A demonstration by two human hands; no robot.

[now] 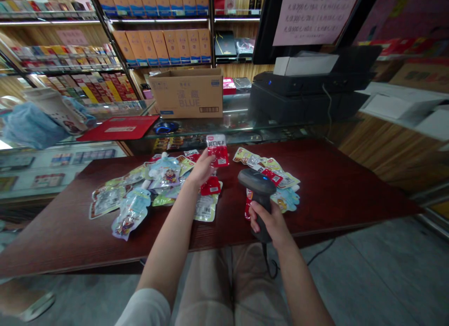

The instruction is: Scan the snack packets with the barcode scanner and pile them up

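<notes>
My left hand (202, 169) is closed on a small red and white snack packet (218, 151), held up over the middle of the table. In my right hand (269, 219) is a black barcode scanner (257, 183), gripped by its handle, with a blue light on top and its head turned toward the left. A loose pile of snack pouches (136, 202) lies left of and below my left hand; some are light blue, some greenish, some red. Behind and under the scanner rests a smaller group of pouches (280, 174), partly hidden by it.
The dark red wooden table (336, 190) meets a glass counter at the back. On that counter are a cardboard box (189, 97), a red folder (119, 127), a blue mouse (166, 127) and a black machine (301, 97). A cable hangs from the scanner. Someone's foot (37, 307) shows at lower left.
</notes>
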